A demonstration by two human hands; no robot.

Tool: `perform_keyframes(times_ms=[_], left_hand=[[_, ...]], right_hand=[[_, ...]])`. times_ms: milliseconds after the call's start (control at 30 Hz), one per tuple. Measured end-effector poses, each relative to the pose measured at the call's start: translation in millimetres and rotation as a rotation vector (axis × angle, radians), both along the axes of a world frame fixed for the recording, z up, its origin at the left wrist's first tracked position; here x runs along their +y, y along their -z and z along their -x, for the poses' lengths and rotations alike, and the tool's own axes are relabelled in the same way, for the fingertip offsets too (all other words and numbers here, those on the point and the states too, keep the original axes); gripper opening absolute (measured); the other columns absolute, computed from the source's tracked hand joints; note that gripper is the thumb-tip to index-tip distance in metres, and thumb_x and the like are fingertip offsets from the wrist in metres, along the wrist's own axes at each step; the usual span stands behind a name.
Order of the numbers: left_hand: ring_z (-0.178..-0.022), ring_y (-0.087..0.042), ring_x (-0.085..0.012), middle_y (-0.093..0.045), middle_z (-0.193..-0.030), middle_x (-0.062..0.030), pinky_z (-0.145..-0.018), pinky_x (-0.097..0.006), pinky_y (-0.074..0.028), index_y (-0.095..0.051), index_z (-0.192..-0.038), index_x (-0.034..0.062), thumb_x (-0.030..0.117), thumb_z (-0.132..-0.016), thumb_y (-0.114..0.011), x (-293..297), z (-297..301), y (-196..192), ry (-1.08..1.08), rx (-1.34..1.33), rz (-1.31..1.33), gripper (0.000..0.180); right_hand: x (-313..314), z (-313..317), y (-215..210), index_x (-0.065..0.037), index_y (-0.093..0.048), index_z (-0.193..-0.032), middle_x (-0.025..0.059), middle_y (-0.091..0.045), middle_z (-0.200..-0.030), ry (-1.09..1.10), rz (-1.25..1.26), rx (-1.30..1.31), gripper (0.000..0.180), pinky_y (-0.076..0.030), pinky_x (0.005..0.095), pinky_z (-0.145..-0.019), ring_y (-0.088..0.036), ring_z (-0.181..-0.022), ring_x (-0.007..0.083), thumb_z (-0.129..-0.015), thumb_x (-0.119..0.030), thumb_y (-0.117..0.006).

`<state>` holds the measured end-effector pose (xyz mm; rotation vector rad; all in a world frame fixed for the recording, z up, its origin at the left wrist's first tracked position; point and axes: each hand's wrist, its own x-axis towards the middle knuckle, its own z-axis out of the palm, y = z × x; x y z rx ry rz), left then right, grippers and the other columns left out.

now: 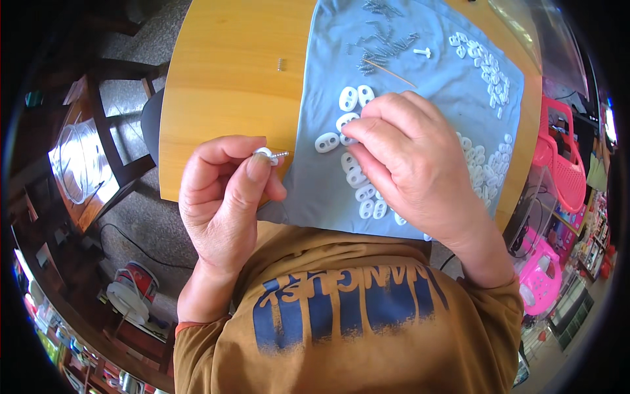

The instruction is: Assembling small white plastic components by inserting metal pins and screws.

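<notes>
My left hand (226,197), raised near the edge of the cloth, pinches a small white plastic piece (264,152) between thumb and fingers. From that piece a thin metal coil spring (281,155) sticks out to the right. Over the grey-blue cloth (315,190), my right hand (410,157) has its fingertips closed at a white oval piece with two holes (348,135); the fingers partly cover it. Similar white oval pieces (327,142) lie around these fingertips, several of them in a loose column running toward me.
Farther off on the cloth lie a heap of springs (384,49), a thin wooden stick (390,72) and a white T-shaped piece (422,52). Small white parts (489,72) are scattered at the right. One spring (281,64) stands on the bare wooden table (230,85). Pink baskets (558,157) are beyond the right edge.
</notes>
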<state>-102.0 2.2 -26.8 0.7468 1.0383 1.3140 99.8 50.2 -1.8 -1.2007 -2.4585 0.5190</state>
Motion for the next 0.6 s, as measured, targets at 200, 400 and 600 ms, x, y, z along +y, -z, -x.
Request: perform_keyframes(times_ms=[200,400,600], left_hand=[[-0.063,-0.056,-0.01,-0.062,-0.086,-0.0113,-0.062,-0.021,-0.047,-0.053,-0.101,-0.0019,0.003,-0.086,-0.057,0,0,-2,0.033,-0.019,0.015,0.016],[-0.064,-0.056,-0.0098,-0.062,-0.086,-0.0111,-0.063,-0.021,-0.046,-0.053,-0.102,-0.0019,0.003,-0.087,-0.057,1,0,-1,0.035,-0.026,0.009,0.016],[-0.063,-0.056,-0.0101,-0.062,-0.086,-0.0105,-0.062,-0.021,-0.046,-0.053,-0.102,-0.0021,0.004,-0.087,-0.057,1,2,-5,0.021,-0.058,0.022,0.017]], right_hand=[[-2,4,8,-0.005,-0.052,-0.072,0.0059,-0.049,-0.074,-0.007,-0.068,0.037,0.013,-0.044,0.034,-0.062,-0.051,-0.069,0.0236,-0.064,-0.002,-0.061],[-2,7,6,-0.002,-0.055,-0.08,0.0087,-0.05,-0.076,0.066,0.036,0.127,0.015,-0.045,0.0357,-0.066,-0.053,-0.072,0.0264,-0.067,0.002,-0.062],[-9,8,-2,-0.002,-0.058,-0.089,0.0053,-0.055,-0.081,0.144,0.16,0.177,0.018,-0.043,0.0267,-0.065,-0.055,-0.073,0.0167,-0.073,0.004,-0.064]])
